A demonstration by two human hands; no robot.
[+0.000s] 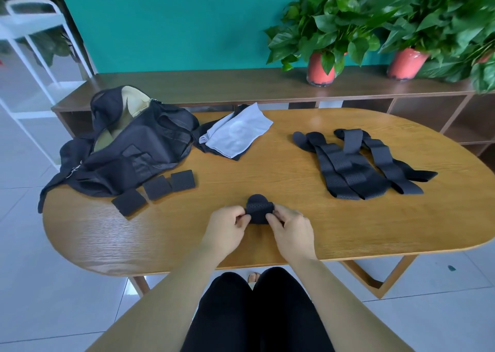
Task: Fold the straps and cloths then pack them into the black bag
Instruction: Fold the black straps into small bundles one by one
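Observation:
A black perforated strap (258, 209), folded into a small bundle with a rounded end poking out at the top, lies near the table's front edge. My left hand (227, 227) pinches its left side and my right hand (290, 228) pinches its right side. Three folded black straps (154, 189) lie in a row beside the open black bag (134, 148) at the left, whose tan lining shows. Several unfolded black straps (359, 161) are spread at the right. A light grey cloth (235, 133) rests on a dark cloth (238, 156) behind the middle.
The oval wooden table (267, 244) carries everything. Behind it runs a low wooden shelf (214, 84) with two potted plants (321, 57) in red pots against a teal wall. A white rack (34, 57) stands at the far left.

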